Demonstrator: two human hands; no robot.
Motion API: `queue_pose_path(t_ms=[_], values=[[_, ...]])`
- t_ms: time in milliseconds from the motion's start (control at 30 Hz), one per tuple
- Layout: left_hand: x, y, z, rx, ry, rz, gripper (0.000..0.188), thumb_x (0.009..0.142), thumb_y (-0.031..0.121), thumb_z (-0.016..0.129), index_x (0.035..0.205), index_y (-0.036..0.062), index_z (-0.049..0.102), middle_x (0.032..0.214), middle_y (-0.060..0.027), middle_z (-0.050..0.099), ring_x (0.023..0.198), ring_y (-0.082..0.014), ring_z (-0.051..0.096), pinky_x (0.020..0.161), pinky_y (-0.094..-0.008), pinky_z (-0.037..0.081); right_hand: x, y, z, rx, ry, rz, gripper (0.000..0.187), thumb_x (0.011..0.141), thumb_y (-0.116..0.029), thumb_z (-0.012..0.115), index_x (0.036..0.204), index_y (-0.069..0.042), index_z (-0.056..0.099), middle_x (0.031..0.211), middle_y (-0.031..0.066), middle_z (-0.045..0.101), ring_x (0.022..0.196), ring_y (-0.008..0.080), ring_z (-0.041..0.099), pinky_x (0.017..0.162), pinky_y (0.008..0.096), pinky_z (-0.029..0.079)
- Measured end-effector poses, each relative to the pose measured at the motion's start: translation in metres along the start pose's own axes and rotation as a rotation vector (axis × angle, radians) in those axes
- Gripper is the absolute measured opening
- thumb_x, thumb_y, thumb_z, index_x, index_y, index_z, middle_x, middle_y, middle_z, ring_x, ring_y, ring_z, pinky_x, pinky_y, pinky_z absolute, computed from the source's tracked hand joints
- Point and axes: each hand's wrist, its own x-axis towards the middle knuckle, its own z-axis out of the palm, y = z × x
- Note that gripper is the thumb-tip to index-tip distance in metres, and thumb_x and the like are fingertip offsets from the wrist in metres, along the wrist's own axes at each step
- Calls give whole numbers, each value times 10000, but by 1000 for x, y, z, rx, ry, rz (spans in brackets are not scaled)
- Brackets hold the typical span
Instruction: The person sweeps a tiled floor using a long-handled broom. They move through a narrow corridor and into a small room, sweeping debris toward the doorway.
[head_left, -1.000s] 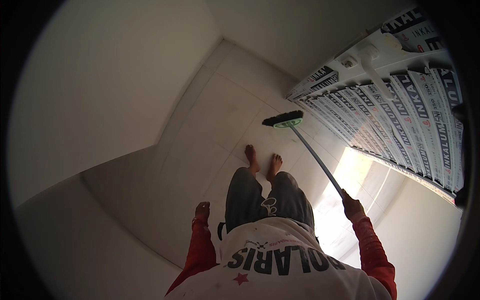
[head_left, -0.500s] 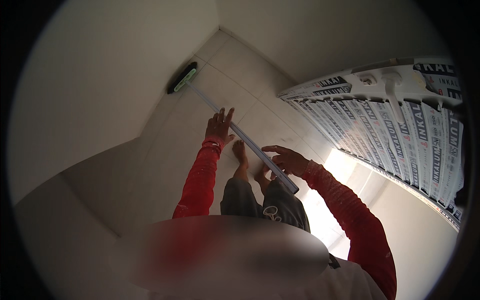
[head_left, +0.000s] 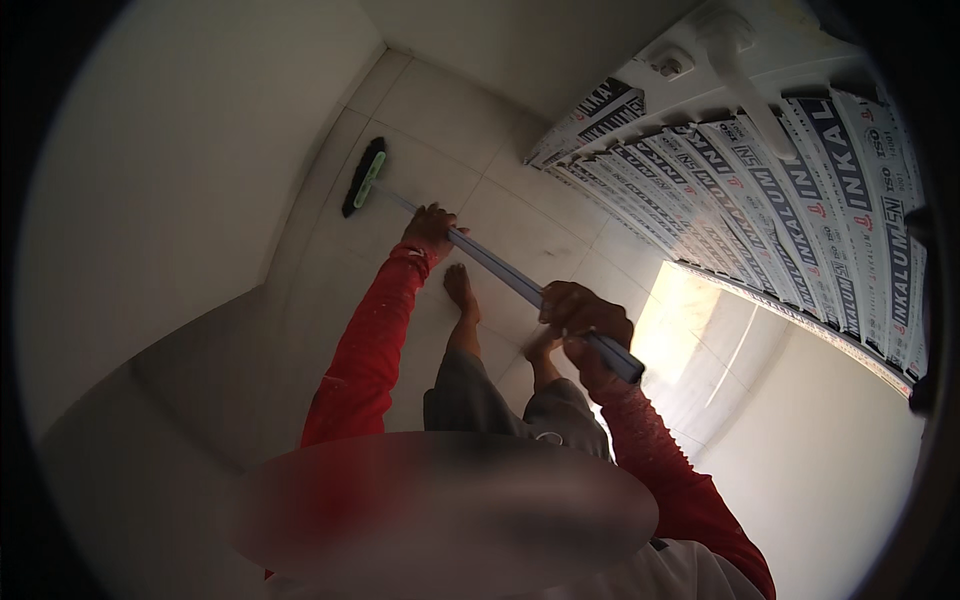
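Note:
A long-handled broom [head_left: 497, 266] slants across the view, its grey pole running from the upper left to the lower right. Its green head with black bristles [head_left: 364, 178] is over the tiled floor near the left wall. My left hand [head_left: 430, 228] is closed round the pole's middle part. Nearer to me, my right hand [head_left: 588, 322] wraps the pole close to its dark end, which sticks out past the fingers. Both forearms wear red sleeves with pale specks.
Pale tiles [head_left: 440, 115] cover the floor, meeting a plain wall [head_left: 180, 150] on the left. At right stands a door [head_left: 740, 190] wrapped in printed protective film, with a white lever handle [head_left: 750, 95]. Bright light falls through the opening below it. My bare feet [head_left: 461, 290] are beneath the pole.
Both hands, which had their fingers loosened and spread at the pole, are now closed round it. The broom head has come off the wall's foot, toward me, and the pole's end has shifted right.

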Motion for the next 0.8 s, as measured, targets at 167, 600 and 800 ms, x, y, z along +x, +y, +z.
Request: queue_pose_path(t_ms=[167,600,800], values=[[25,276,71,-705,14,351,297,869,333,633,750,67,579,773,-117,623,825,-334,602,852,-444,471,-71,-152,-130,-135,225,-25,456,896,-389,580,585,-103,410,509,38,447,466,189,451,540,358,419],[-24,398,37,-669,81,391,358,829,302,697,623,54,542,639,-113,573,684,-317,573,680,-432,452,-180,-246,-206,-88,394,-173,291,857,-314,590,690,-118,454,539,29,501,433,177,487,571,394,510],[55,357,117,-390,-91,317,321,849,256,675,649,33,561,679,-150,601,688,-357,562,677,-439,453,-212,-130,-259,-25,602,49,282,904,-221,534,679,-89,429,580,87,499,582,217,514,859,493,486]])
